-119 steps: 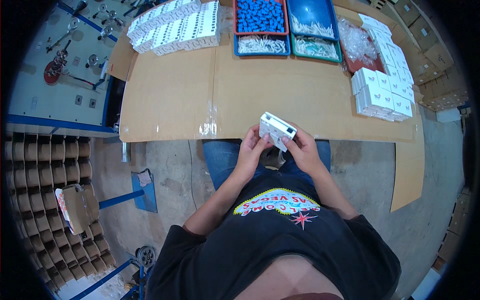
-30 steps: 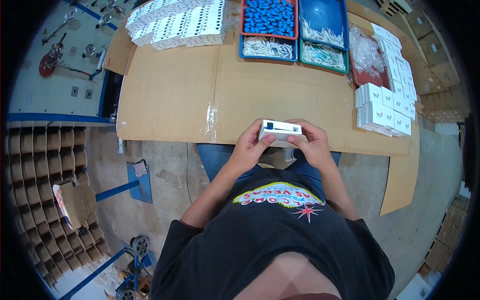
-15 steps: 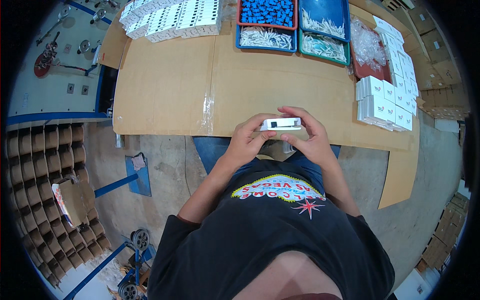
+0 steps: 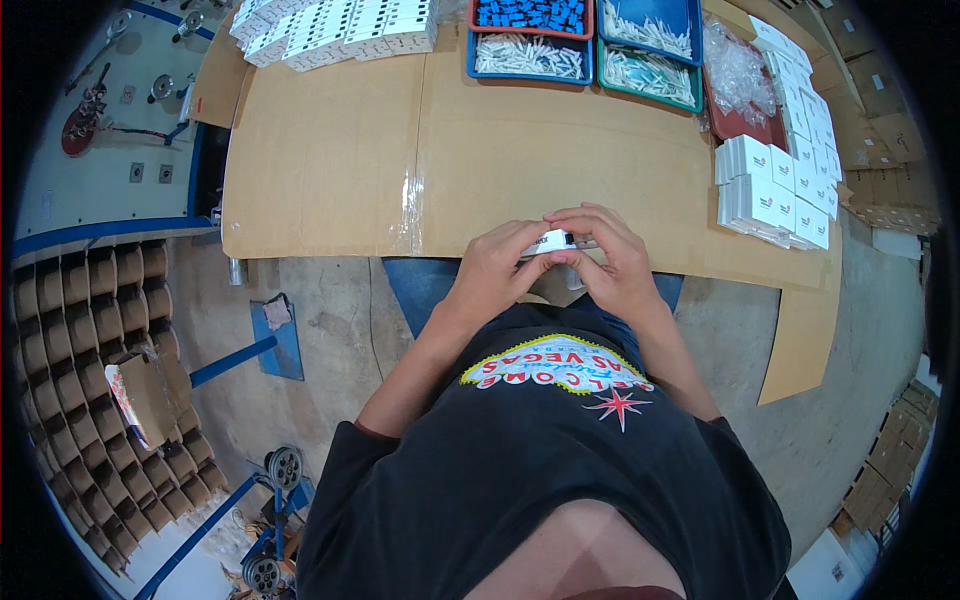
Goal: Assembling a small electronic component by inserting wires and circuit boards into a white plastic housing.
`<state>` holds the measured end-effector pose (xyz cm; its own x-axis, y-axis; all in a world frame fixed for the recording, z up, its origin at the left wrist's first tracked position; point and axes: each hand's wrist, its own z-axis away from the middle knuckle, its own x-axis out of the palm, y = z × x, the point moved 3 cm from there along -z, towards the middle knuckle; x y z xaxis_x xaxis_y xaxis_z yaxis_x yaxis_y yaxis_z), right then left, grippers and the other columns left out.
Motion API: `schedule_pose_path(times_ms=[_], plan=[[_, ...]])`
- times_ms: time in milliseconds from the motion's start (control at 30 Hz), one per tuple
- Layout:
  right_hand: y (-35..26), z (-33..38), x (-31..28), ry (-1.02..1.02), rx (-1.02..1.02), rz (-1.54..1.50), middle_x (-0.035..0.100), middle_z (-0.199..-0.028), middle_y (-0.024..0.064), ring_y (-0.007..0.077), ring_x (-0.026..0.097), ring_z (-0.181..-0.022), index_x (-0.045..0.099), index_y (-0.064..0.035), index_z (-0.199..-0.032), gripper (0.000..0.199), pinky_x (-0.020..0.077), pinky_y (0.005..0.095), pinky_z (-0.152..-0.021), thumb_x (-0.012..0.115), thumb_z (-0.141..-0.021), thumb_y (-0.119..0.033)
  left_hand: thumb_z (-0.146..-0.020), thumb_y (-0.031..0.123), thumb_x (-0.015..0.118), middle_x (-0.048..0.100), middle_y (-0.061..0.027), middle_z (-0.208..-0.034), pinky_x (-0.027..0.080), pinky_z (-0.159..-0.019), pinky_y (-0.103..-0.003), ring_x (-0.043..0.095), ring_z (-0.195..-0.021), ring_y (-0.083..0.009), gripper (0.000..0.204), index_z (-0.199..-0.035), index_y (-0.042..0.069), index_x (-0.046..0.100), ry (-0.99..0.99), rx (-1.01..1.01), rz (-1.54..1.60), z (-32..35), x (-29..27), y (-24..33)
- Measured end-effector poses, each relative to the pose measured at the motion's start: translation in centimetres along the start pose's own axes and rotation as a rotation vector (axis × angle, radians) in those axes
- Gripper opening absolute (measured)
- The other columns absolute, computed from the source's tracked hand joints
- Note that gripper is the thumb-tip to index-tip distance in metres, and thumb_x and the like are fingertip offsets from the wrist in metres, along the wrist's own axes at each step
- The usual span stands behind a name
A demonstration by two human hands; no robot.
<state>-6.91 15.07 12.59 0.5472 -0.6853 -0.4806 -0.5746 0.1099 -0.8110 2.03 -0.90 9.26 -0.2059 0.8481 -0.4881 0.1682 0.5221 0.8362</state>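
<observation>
A small white carton (image 4: pixel 550 243) with a dark mark is held at the table's near edge, in front of my body. My left hand (image 4: pixel 498 268) grips its left end between thumb and fingers. On the other end my right hand (image 4: pixel 622 262) is closed in the same way, its fingers lying across the top. The fingertips of both hands nearly meet and cover much of the carton. Something clear or pale shows just below the thumbs, too small to make out.
Cardboard covers the table (image 4: pixel 330 170). White boxes (image 4: pixel 355 28) stand in rows at the far left. A red tray of blue pieces (image 4: pixel 530 15) and trays of white sticks (image 4: pixel 530 57) sit at the back. More white cartons (image 4: pixel 770 195) are stacked right, beside clear plastic bags (image 4: pixel 738 80).
My hands have drawn closer together around the carton, and my right fingers now cover its right part. The carton shows less of its side than before. The whole view has shifted slightly.
</observation>
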Motion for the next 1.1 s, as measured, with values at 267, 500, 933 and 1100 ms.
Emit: schedule_pose_path(times_ms=[267, 500, 933, 1100], plan=[[0.9, 0.5, 0.5, 0.028, -0.011, 0.029, 0.074, -0.114, 0.0078, 0.0277, 0.068, -0.105, 0.069, -0.0061, -0.109, 0.026, 0.0443, 0.0478, -0.105, 0.076, -0.085, -0.014, -0.089, 0.018, 0.075, 0.071, -0.0178, -0.105, 0.055, -0.078, -0.04, 0.069, -0.092, -0.037, 0.035, -0.119, 0.001, 0.066, -0.013, 0.0, -0.045, 0.0, -0.1, 0.2], [1.2, 0.3, 0.8, 0.095, 0.114, -0.241, 0.074, -0.114, 0.01, 0.025, 0.068, -0.108, 0.068, -0.0034, -0.115, 0.037, 0.0507, 0.0387, -0.099, 0.082, -0.082, -0.012, -0.093, 0.013, 0.073, 0.072, -0.0124, -0.106, 0.055, -0.081, -0.033, 0.07, -0.095, -0.0186, 0.034, -0.122, 0.0, 0.064, -0.053, -0.17, 0.264, 0.2, 0.0, -0.8], [1.1, 0.6, -0.9, 0.05, 0.15, -0.247, 0.075, -0.106, 0.0127, 0.0237, 0.071, -0.099, 0.071, 0.0004, -0.106, 0.025, 0.0542, 0.0345, -0.089, 0.08, -0.084, -0.007, -0.098, 0.009, 0.068, 0.067, -0.0064, -0.123, 0.049, -0.096, -0.027, 0.062, -0.113, -0.0124, 0.033, -0.129, 0.0, 0.059, -0.056, -0.198, 0.676, 0.3, -1.1, -0.6], [1.1, 0.7, -0.9, 0.044, 0.15, -0.229, 0.075, -0.105, 0.0127, 0.0231, 0.072, -0.098, 0.071, 0.0007, -0.104, 0.023, 0.0546, 0.0337, -0.088, 0.079, -0.084, -0.006, -0.098, 0.006, 0.068, 0.067, -0.006, -0.124, 0.049, -0.096, -0.027, 0.062, -0.113, -0.0122, 0.035, -0.131, 0.0, 0.058, -0.062, -0.255, 0.674, 0.8, -0.7, -1.2]])
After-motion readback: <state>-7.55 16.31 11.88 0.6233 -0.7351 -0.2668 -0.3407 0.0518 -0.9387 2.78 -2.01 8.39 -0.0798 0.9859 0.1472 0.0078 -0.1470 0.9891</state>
